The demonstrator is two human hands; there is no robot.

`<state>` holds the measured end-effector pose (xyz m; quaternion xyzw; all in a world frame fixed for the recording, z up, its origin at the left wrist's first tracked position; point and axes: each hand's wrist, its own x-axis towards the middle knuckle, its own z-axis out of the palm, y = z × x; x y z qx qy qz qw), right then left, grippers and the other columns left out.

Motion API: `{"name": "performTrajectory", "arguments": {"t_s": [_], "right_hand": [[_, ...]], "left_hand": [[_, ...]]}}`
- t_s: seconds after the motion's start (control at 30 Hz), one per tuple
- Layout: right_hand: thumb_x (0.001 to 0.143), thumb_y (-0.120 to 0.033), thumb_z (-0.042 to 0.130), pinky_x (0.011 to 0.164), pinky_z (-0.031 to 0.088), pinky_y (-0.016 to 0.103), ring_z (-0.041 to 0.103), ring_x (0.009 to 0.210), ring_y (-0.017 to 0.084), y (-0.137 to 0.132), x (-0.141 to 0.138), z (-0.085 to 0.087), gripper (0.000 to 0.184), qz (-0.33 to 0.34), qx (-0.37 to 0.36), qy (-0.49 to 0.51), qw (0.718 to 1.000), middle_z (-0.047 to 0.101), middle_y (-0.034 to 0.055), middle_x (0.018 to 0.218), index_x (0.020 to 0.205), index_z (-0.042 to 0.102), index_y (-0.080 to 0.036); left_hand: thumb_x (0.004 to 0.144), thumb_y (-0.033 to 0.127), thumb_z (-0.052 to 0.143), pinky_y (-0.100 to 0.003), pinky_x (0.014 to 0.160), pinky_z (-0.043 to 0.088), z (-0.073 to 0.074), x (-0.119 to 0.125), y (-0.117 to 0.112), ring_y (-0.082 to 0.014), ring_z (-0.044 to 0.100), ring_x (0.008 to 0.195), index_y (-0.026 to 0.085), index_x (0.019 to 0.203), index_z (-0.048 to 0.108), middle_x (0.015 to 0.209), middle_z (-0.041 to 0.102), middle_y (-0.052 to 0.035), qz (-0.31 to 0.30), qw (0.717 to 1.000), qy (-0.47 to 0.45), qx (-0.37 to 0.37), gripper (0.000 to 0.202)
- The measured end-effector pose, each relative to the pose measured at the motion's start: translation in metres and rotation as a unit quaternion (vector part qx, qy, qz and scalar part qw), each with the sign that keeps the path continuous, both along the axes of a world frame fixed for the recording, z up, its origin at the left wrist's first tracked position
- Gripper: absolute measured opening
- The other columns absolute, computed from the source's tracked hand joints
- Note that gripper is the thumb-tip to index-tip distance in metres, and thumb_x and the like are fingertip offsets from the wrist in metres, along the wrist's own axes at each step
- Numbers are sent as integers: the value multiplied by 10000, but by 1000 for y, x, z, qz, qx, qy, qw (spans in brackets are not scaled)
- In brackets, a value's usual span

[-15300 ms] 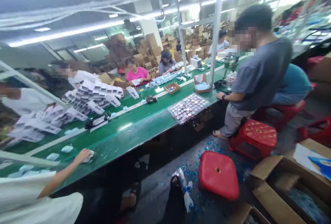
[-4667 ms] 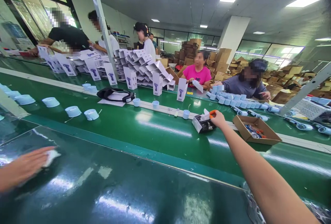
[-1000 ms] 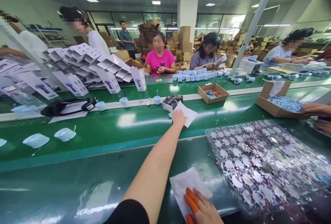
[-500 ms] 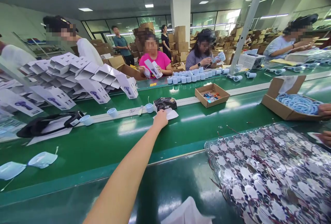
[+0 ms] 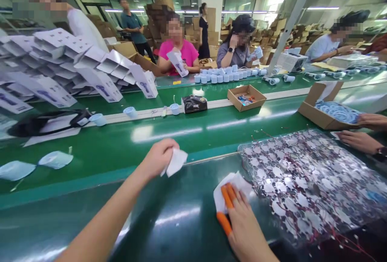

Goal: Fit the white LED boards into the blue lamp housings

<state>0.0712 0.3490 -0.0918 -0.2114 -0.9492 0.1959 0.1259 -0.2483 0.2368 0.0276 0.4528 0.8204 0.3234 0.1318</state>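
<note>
My left hand (image 5: pixel 157 158) is closed on a white tissue (image 5: pixel 177 161), held just above the dark green table (image 5: pixel 169 217). My right hand (image 5: pixel 242 223), with orange covers on three fingers, lies flat with its fingers pressed on a second white tissue (image 5: pixel 234 181) spread on the table. Right beside that tissue lies a clear plastic tray (image 5: pixel 305 177) of several small round parts with thin wires. A black tissue pack (image 5: pixel 194 103) sits farther out by the white strip of the green conveyor (image 5: pixel 211 129).
Across the belt are an open cardboard box (image 5: pixel 246 96), a box of blue rings (image 5: pixel 328 107), pale blue caps (image 5: pixel 56 159), stacked white cartons (image 5: pixel 99 78) and seated workers. A co-worker's hands (image 5: pixel 359 141) rest at the tray's right edge.
My left hand has pulled back from the black tissue pack toward me with a tissue in it. My right hand is back in view, pressing its tissue flat by the tray.
</note>
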Motion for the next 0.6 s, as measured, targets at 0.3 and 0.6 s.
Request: {"name": "performTrajectory", "arguments": {"t_s": [0.3, 0.6], "right_hand": [[974, -609, 399, 1243, 167, 525, 168, 1539, 361, -169, -183, 38, 864, 222, -94, -60, 969, 173, 227, 1652, 1575, 253, -6], [1032, -472, 254, 1246, 99, 495, 183, 1538, 337, -212, -225, 71, 726, 240, -68, -111, 962, 219, 222, 1650, 1571, 237, 13]], "left_hand": [[719, 723, 671, -397, 622, 552, 84, -15, -340, -262, 704, 847, 315, 998, 693, 796, 668, -39, 55, 967, -247, -35, 495], [915, 402, 668, -429, 737, 591, -27, 120, -472, -303, 644, 1115, 358, 1048, 677, 1039, 728, -46, 245, 905, -328, -119, 140]]}}
